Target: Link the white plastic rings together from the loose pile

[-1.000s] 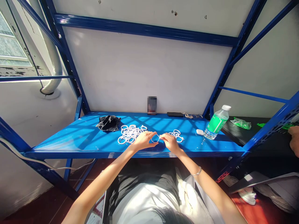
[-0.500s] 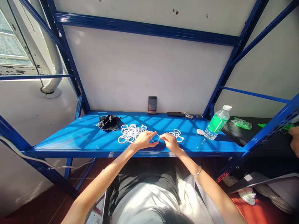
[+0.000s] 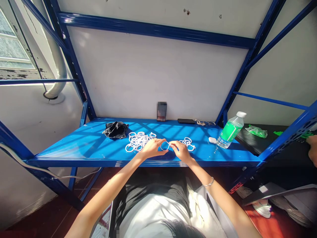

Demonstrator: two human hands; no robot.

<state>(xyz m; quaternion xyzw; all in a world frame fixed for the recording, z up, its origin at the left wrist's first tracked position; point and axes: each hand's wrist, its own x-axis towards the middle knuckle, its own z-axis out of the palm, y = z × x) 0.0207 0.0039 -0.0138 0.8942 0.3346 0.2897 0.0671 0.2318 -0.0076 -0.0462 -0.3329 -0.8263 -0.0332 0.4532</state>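
Pinching one white ring (image 3: 164, 145) at centre frame, just above the front edge of the blue shelf (image 3: 74, 148); gripping its left side with thumb and forefinger of the left hand (image 3: 151, 148), its right side likewise with the right hand (image 3: 182, 151); other fingers curled in, too small to tell apart.

Counting two heaps of similar rings: a larger heap (image 3: 138, 141) just left of the left hand, a smaller heap (image 3: 187, 143) just beyond the right hand; too overlapped for an exact count of rings in either.

Elsewhere on the shelf: one crumpled black bag (image 3: 115, 130) upper left of the larger heap; one green-labelled bottle (image 3: 230, 130) at right; one small white object (image 3: 212, 140) just beside it, shape unclear; one dark phone (image 3: 185, 121) and one blurred dark box (image 3: 161, 111) against the back wall.

Cut off at the right edge: part of another person's hand (image 3: 312, 149); cut off at the lower edge: both forearms.
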